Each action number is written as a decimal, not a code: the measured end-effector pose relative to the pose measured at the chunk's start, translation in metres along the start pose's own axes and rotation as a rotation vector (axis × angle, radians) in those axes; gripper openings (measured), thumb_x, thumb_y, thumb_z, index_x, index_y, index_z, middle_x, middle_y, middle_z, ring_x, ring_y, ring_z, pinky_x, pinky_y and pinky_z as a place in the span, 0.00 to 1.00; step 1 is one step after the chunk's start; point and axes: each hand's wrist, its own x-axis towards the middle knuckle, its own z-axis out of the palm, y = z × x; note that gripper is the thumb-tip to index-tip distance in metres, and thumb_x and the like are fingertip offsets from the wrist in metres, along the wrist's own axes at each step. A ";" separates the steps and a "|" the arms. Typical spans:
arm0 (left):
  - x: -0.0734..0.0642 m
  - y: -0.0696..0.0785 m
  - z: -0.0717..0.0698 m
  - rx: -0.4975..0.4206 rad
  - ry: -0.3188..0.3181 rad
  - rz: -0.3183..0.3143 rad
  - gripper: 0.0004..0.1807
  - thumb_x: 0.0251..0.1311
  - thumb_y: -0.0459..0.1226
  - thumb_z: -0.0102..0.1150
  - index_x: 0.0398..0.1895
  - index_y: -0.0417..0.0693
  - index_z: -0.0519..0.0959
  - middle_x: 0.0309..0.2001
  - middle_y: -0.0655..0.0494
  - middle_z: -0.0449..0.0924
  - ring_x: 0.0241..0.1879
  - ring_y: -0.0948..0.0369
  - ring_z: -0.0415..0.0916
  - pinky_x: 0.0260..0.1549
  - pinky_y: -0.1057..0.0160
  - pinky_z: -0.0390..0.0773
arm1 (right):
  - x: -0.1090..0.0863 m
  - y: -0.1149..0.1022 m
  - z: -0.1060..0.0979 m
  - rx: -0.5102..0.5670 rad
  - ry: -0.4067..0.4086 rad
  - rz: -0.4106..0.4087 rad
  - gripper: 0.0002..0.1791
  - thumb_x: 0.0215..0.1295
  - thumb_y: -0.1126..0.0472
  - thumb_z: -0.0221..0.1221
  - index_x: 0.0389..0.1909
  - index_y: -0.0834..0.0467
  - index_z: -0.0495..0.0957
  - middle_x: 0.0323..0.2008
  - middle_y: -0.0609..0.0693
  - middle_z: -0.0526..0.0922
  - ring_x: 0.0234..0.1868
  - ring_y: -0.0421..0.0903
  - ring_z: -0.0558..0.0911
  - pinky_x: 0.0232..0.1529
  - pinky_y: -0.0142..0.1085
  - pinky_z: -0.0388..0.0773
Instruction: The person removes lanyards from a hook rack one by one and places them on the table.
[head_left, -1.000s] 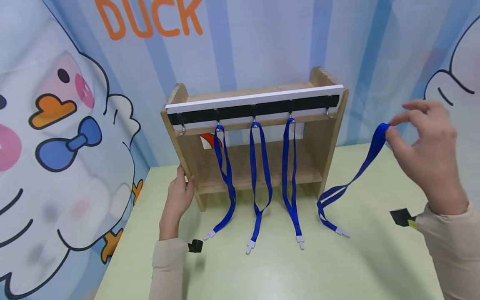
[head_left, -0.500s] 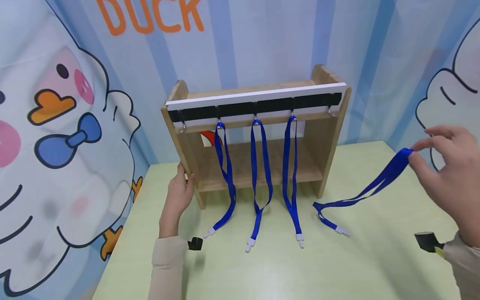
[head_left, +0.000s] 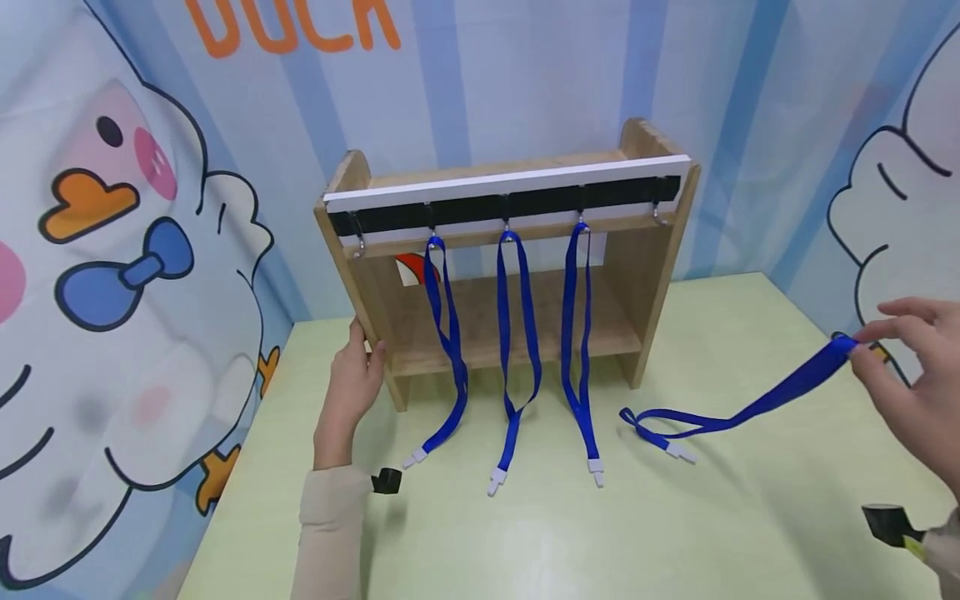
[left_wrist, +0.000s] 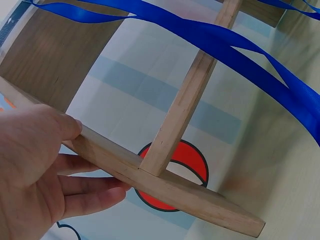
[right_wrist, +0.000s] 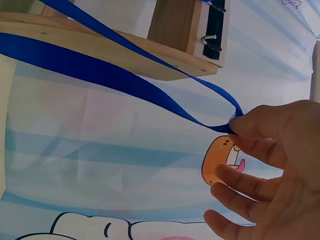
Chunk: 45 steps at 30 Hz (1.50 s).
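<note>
My right hand (head_left: 918, 367) pinches the loop end of a blue lanyard (head_left: 795, 386) between thumb and forefinger, its other fingers apart in the right wrist view. The lanyard slopes down leftward to the table, where its white clip (head_left: 680, 452) lies. Three more blue lanyards (head_left: 452, 342), (head_left: 517, 333), (head_left: 576, 333) hang from the middle hooks of a wooden rack (head_left: 517, 321), their clips reaching the table. My left hand (head_left: 355, 375) grips the rack's left side panel, thumb on one face and fingers on the other in the left wrist view (left_wrist: 107, 152).
A white rail with a black strip (head_left: 543, 199) crosses the rack's upper front. Its leftmost hook (head_left: 358, 243) and rightmost hook (head_left: 658, 213) carry nothing. The pale green table (head_left: 525, 550) extends before the rack; a duck-printed curtain (head_left: 525, 75) stands behind.
My right hand has moved right and downward, drawing the lanyard's loop end lower and farther from the rack. The left hand keeps its hold on the side panel.
</note>
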 end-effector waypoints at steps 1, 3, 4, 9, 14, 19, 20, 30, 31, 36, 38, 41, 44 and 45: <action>0.000 0.000 0.000 -0.001 0.002 0.000 0.32 0.79 0.36 0.43 0.79 0.38 0.45 0.70 0.29 0.64 0.60 0.36 0.74 0.53 0.40 0.80 | -0.002 0.001 0.001 -0.006 -0.007 0.006 0.09 0.70 0.71 0.54 0.39 0.77 0.73 0.57 0.78 0.69 0.67 0.73 0.63 0.73 0.64 0.52; -0.001 -0.002 0.000 0.003 0.007 0.005 0.33 0.79 0.36 0.43 0.79 0.38 0.45 0.70 0.29 0.64 0.58 0.36 0.76 0.51 0.40 0.80 | -0.005 0.004 0.002 -0.017 -0.016 0.018 0.07 0.68 0.74 0.55 0.40 0.78 0.73 0.56 0.78 0.69 0.66 0.73 0.64 0.72 0.64 0.53; -0.001 -0.002 0.000 0.006 0.010 0.007 0.33 0.79 0.36 0.44 0.79 0.38 0.45 0.69 0.29 0.64 0.58 0.36 0.76 0.51 0.40 0.81 | -0.007 0.005 0.002 -0.023 -0.024 0.028 0.06 0.67 0.76 0.56 0.40 0.78 0.73 0.56 0.78 0.69 0.66 0.73 0.64 0.72 0.65 0.53; -0.001 -0.005 0.001 0.012 0.015 0.024 0.32 0.79 0.36 0.44 0.79 0.38 0.46 0.69 0.29 0.65 0.57 0.36 0.77 0.49 0.40 0.81 | -0.014 0.012 0.003 -0.051 -0.057 0.047 0.06 0.62 0.80 0.57 0.39 0.78 0.73 0.55 0.78 0.68 0.62 0.75 0.65 0.70 0.66 0.56; 0.000 -0.005 0.001 0.012 0.017 0.031 0.32 0.79 0.36 0.44 0.79 0.38 0.47 0.68 0.30 0.66 0.55 0.36 0.78 0.49 0.40 0.82 | -0.019 0.016 0.005 -0.087 -0.136 0.036 0.07 0.59 0.81 0.60 0.37 0.76 0.74 0.52 0.77 0.69 0.56 0.76 0.66 0.63 0.69 0.61; -0.001 -0.004 0.000 0.012 0.017 0.032 0.33 0.79 0.36 0.44 0.79 0.38 0.46 0.68 0.30 0.66 0.55 0.36 0.78 0.48 0.40 0.82 | -0.018 0.012 0.014 -0.093 -0.224 -0.022 0.08 0.54 0.81 0.63 0.33 0.72 0.76 0.47 0.77 0.72 0.53 0.77 0.66 0.50 0.70 0.63; -0.001 -0.003 0.000 0.011 0.015 0.031 0.33 0.79 0.35 0.44 0.79 0.38 0.46 0.68 0.30 0.66 0.55 0.36 0.78 0.49 0.40 0.82 | -0.017 0.011 0.016 -0.082 -0.242 -0.032 0.08 0.53 0.81 0.64 0.33 0.72 0.76 0.47 0.76 0.72 0.52 0.76 0.66 0.48 0.70 0.63; 0.000 -0.002 0.000 -0.004 -0.001 0.000 0.32 0.79 0.37 0.44 0.79 0.39 0.46 0.70 0.30 0.64 0.59 0.36 0.75 0.52 0.39 0.80 | -0.005 -0.003 0.054 0.011 -0.404 -0.073 0.06 0.58 0.75 0.66 0.34 0.68 0.79 0.48 0.72 0.75 0.50 0.70 0.70 0.44 0.65 0.69; 0.000 -0.002 0.000 -0.006 -0.003 -0.001 0.32 0.79 0.37 0.43 0.79 0.39 0.46 0.70 0.30 0.64 0.60 0.35 0.74 0.52 0.39 0.80 | -0.004 -0.003 0.058 0.024 -0.416 -0.077 0.06 0.59 0.74 0.66 0.34 0.67 0.79 0.48 0.71 0.76 0.49 0.69 0.71 0.44 0.64 0.70; -0.001 -0.003 0.000 -0.003 -0.005 -0.003 0.33 0.79 0.37 0.44 0.79 0.39 0.46 0.70 0.30 0.64 0.60 0.36 0.74 0.52 0.40 0.80 | -0.002 -0.006 0.076 0.074 -0.474 -0.077 0.04 0.61 0.73 0.64 0.36 0.65 0.80 0.48 0.70 0.77 0.50 0.68 0.71 0.43 0.62 0.72; -0.001 -0.003 -0.001 -0.003 -0.005 -0.003 0.33 0.79 0.38 0.44 0.79 0.39 0.46 0.70 0.30 0.63 0.60 0.36 0.74 0.52 0.40 0.80 | 0.000 -0.008 0.083 0.078 -0.499 -0.072 0.03 0.63 0.72 0.63 0.36 0.65 0.80 0.48 0.70 0.77 0.50 0.68 0.71 0.42 0.62 0.73; -0.001 -0.002 -0.001 -0.006 -0.005 -0.005 0.32 0.79 0.37 0.43 0.79 0.39 0.46 0.71 0.30 0.63 0.60 0.36 0.74 0.53 0.40 0.79 | 0.002 -0.010 0.094 0.080 -0.547 -0.060 0.02 0.64 0.71 0.62 0.37 0.65 0.80 0.49 0.70 0.77 0.51 0.68 0.71 0.43 0.63 0.73; -0.001 -0.001 -0.001 -0.007 -0.005 -0.005 0.32 0.79 0.37 0.44 0.79 0.39 0.46 0.70 0.30 0.63 0.60 0.36 0.74 0.53 0.40 0.80 | 0.002 -0.012 0.103 0.083 -0.598 -0.043 0.03 0.65 0.69 0.61 0.37 0.66 0.81 0.49 0.71 0.77 0.52 0.69 0.71 0.45 0.65 0.73; -0.001 -0.001 -0.001 -0.007 -0.006 -0.005 0.32 0.79 0.37 0.44 0.79 0.39 0.46 0.70 0.30 0.64 0.60 0.36 0.74 0.52 0.40 0.80 | 0.002 -0.013 0.106 0.083 -0.612 -0.038 0.04 0.65 0.69 0.61 0.38 0.66 0.81 0.49 0.70 0.77 0.52 0.69 0.71 0.45 0.64 0.73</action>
